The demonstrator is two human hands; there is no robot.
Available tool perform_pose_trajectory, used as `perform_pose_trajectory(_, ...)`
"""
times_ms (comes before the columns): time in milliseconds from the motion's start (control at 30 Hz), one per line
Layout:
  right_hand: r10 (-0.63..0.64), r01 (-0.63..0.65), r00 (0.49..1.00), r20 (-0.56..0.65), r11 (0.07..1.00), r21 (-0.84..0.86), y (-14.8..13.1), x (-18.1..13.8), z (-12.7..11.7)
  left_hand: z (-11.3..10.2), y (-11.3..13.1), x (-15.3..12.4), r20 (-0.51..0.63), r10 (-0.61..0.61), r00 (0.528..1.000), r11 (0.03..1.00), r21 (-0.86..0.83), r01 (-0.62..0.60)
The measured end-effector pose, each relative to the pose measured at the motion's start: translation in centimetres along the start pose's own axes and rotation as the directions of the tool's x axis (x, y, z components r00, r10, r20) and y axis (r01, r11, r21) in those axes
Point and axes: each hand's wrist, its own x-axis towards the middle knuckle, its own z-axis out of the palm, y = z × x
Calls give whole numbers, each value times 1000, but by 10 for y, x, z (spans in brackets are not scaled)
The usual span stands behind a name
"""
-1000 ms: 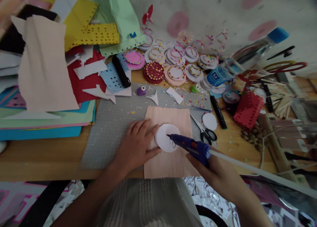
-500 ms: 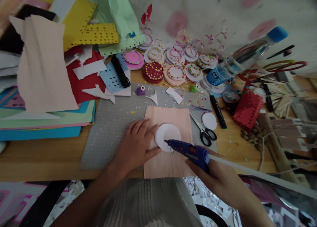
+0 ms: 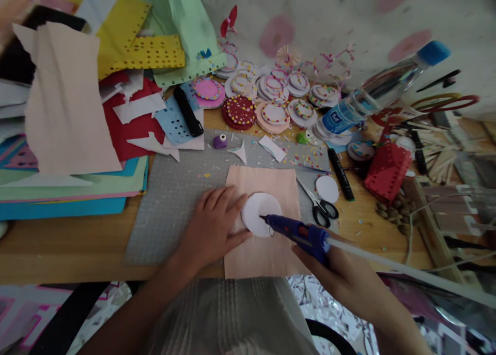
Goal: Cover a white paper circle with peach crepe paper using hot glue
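A white paper disc (image 3: 256,205) lies on a peach sheet of crinkled paper (image 3: 263,259) in front of me. My left hand (image 3: 217,223) rests at the disc's left side, with thumb and index finger pinching around its edge. In my right hand (image 3: 335,272) is a blue hot glue gun (image 3: 296,231), gripped by its handle. Its black nozzle points left over the disc's middle; whether the tip touches the paper I cannot tell. A white glue stick (image 3: 387,264) extends from the gun's back.
Under the sheet is a grey cutting mat (image 3: 174,200). Scissors (image 3: 323,210), a small white disc (image 3: 327,188) and a black marker (image 3: 341,176) lie right. Decorated paper discs (image 3: 239,112) and a water bottle (image 3: 372,96) stand behind. Coloured paper (image 3: 73,102) is piled left.
The glue gun's nozzle has shifted slightly right and up over the disc. My left hand stays at the disc's edge.
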Motion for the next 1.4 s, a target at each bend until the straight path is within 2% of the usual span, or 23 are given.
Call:
perform_pose_trajectory(200,0,0,1000,9,1000,-7,-1,-4,-6,0,0,0,-1,0,1000,1000,-1,0)
perform_pose_trajectory(367,-30,28,998,-59,999,-37,-1,0,-4,1,0,0,18,-13,1000,1000,3,13)
perform_pose_trajectory(600,12,-12,1000,-19,1000,8,1,-3,-3,0,0,-1,17,-5,1000,1000,9,5)
perform_pose_trajectory(800,100,-99,994,-51,995,24,6,-6,-1,0,-1,0,23,-5,1000,1000,11,5)
perform_pose_trajectory(1033,52,-52,996,-73,999,-4,2,3,-10,0,0,0,20,-4,1000,1000,17,4)
perform_pose_trajectory(1133,25,-24,999,-36,1000,2,2,0,-11,0,0,0,18,-6,1000,1000,9,5)
perform_pose_trajectory(1300,75,-75,995,-66,997,-1,5,2,-7,-1,0,0,8,3,1000,1000,17,-3)
perform_pose_trajectory(1400,95,-95,995,-39,995,12,7,2,-6,-1,0,0,13,0,1000,1000,19,0)
